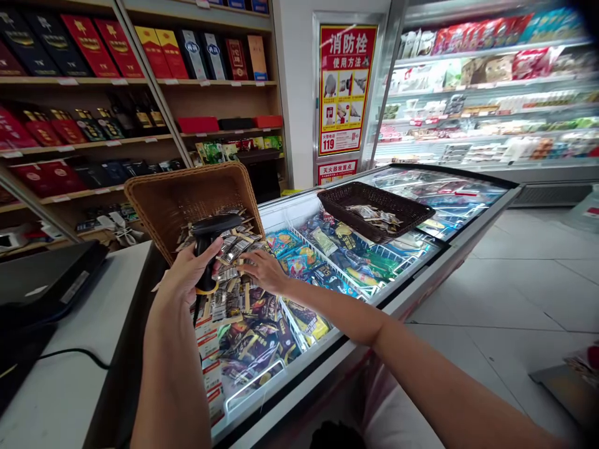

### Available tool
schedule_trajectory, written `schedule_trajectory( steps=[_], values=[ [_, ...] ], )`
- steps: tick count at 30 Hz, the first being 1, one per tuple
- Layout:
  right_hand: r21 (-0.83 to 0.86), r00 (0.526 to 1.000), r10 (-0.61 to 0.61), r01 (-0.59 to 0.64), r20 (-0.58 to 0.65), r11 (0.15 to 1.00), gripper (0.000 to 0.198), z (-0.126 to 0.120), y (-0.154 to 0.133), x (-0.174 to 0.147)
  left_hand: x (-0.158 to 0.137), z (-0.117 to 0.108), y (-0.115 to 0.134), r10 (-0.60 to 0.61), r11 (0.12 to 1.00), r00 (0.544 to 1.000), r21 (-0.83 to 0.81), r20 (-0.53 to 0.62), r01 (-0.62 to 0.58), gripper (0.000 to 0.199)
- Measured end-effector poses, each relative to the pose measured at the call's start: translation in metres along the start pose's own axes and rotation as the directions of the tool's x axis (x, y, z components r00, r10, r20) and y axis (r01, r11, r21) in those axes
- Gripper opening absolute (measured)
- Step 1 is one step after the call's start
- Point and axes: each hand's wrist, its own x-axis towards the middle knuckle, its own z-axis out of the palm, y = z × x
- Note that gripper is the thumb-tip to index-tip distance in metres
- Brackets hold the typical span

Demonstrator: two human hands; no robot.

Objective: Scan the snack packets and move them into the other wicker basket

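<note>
The left hand (pixel 189 269) has its grip closed round the handle of a black handheld barcode scanner (pixel 204 234) with yellow trim at the base of the handle. The scanner is held up in front of the mouth of a tan wicker basket (pixel 154 209), which is tilted with its open side toward the person.

The right hand (pixel 266 272) is just beside the scanner, fingers slightly bent, fingertips at the small packets (pixel 227 302). Its grip appears narrow; whether a packet is pinched cannot be told. These packets lie in a loose heap within the basket and in front of it, above the glass-topped chest freezer (pixel 344 352). Bagged frozen goods (pixel 299 265) show through the glass, sorted by white wire dividers.

Farther along the freezer top, well apart from both hands, is a shallow dark brown woven basket (pixel 344 201) holding a smaller group of similar packets (pixel 374 216). To the left, a counter (pixel 65 355) bears a black device (pixel 51 274) and a black cable (pixel 91 354).
</note>
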Motion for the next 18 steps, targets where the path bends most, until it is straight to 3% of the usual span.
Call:
schedule_trajectory(
  steps=[3,5,7,9,11,13,16,18],
  values=[
    [0.273,0.991,0.070,-0.037,-0.111,0.961,0.016,-0.015,0.008,0.004,0.002,0.000,-0.002,0.008,1.000,1.000,0.016,0.011,-0.009,0.070],
    [0.534,0.948,0.288,-0.175,-0.135,0.827,0.020,-0.027,0.019,0.004,0.004,-0.001,-0.005,0.004,1.000,1.000,0.027,0.018,-0.005,0.069],
    [0.762,0.839,0.541,-0.308,-0.065,0.570,0.025,-0.038,0.034,0.004,0.007,-0.002,-0.008,0.004,0.999,0.999,0.040,0.032,-0.005,0.068],
    [0.891,0.688,0.725,-0.348,0.032,0.290,0.026,-0.050,0.052,0.004,0.009,-0.001,-0.010,0.009,0.998,0.998,0.064,0.056,-0.012,0.065],
    [0.951,0.551,0.828,-0.299,0.105,0.078,0.026,-0.063,0.071,0.004,0.009,0.003,-0.010,-0.007,0.995,0.997,0.096,0.076,-0.001,0.064],
    [0.974,0.471,0.867,-0.218,0.160,-0.061,0.026,-0.074,0.086,0.004,0.008,0.009,-0.008,-0.021,0.993,0.996,0.116,0.082,0.011,0.065],
    [0.980,0.437,0.880,-0.146,0.187,-0.136,0.026,-0.085,0.103,0.001,0.005,0.019,-0.006,-0.035,0.988,0.996,0.150,0.087,0.022,0.066],
    [0.987,0.443,0.886,-0.129,0.140,-0.091,0.027,-0.089,0.110,-0.002,0.004,0.024,-0.006,-0.058,0.981,0.993,0.188,0.102,0.038,0.066]
  ],
)
